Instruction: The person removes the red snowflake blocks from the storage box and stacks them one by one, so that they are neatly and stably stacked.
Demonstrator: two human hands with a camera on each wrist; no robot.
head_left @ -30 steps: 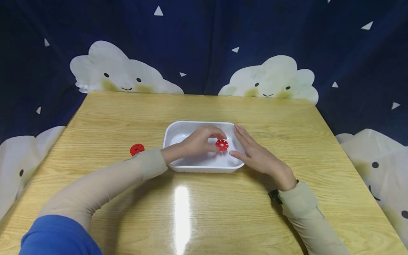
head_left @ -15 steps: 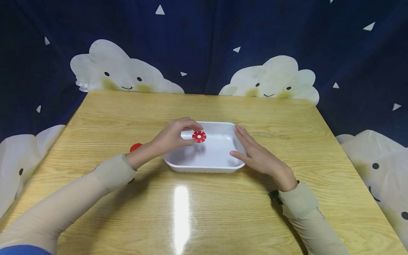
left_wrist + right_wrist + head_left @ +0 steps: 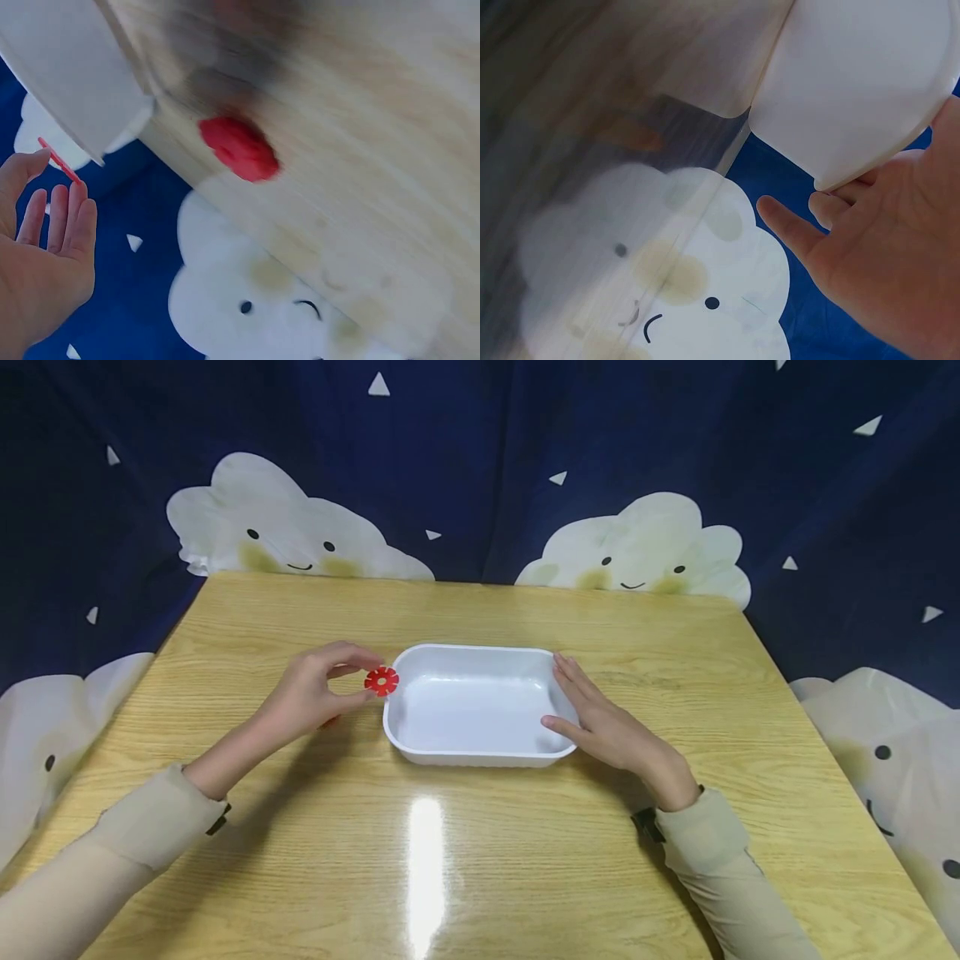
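Observation:
My left hand [image 3: 303, 693] pinches a red notched disc [image 3: 382, 682] with a hole in its middle, between thumb and fingertips. The disc is held at the left rim of a white rectangular tray [image 3: 480, 754]; whether it touches the rim I cannot tell. Edge-on, the same disc [image 3: 59, 160] shows in the left wrist view. Below that hand on the table lies more red [image 3: 238, 148], blurred there and mostly hidden by the hand in the head view. My right hand [image 3: 611, 727] rests on the tray's right side with its fingers straight.
The tray stands on a wood-grain table [image 3: 585, 877], and its bare white floor shows. Behind the table hangs a dark blue curtain [image 3: 480, 460] with white clouds and triangles. Light glares on the table [image 3: 426, 877] in front of the tray.
My left hand has carried the red disc leftward from inside the tray's right part to its left rim. The red on the table is now mostly covered by that hand. My right hand stays put.

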